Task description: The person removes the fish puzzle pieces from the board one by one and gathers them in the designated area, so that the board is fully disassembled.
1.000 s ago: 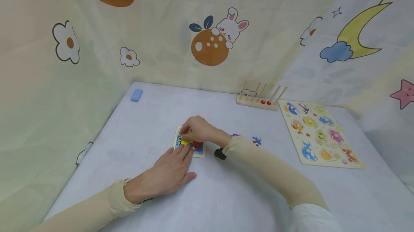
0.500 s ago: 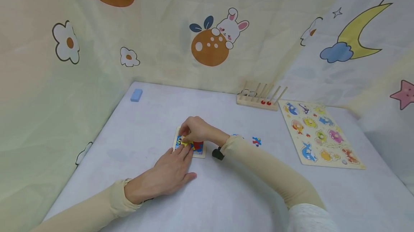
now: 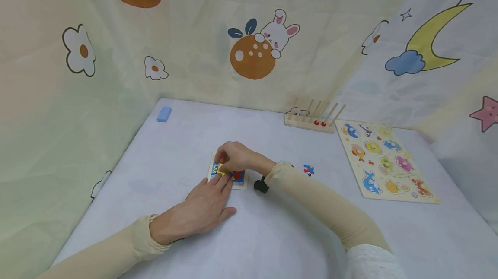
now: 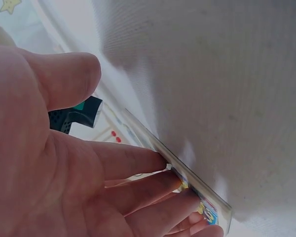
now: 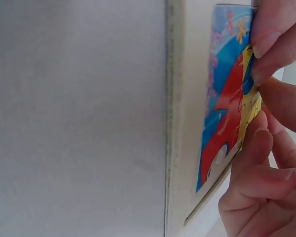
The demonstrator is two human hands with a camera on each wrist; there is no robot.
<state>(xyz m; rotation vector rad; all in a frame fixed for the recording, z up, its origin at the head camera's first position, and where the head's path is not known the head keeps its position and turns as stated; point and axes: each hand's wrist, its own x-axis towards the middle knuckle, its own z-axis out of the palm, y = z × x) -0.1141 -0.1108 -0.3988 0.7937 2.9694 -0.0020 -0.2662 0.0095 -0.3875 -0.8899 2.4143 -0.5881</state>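
A small jigsaw puzzle in a pale wooden frame lies at mid-table, its picture blue, red and yellow. My left hand comes in from the near side, its straight fingers resting on the picture and the thumb spread out on the cloth. Curled over the far part of the frame is my right hand, thumb and fingertips pinched at a yellow puzzle piece mostly hidden beneath them. The right wrist view shows the red and blue picture with both hands' fingertips at its edge. A loose puzzle piece lies to the right.
Another loose piece is partly covered by the right sleeve. Farther back stand a wooden peg rack with red beads and a sea-animal peg board. A blue block sits at the far left, near the patterned curtain.
My right wrist has shifted slightly left and its hand has tilted a little over the puzzle. The left hand stays in place.
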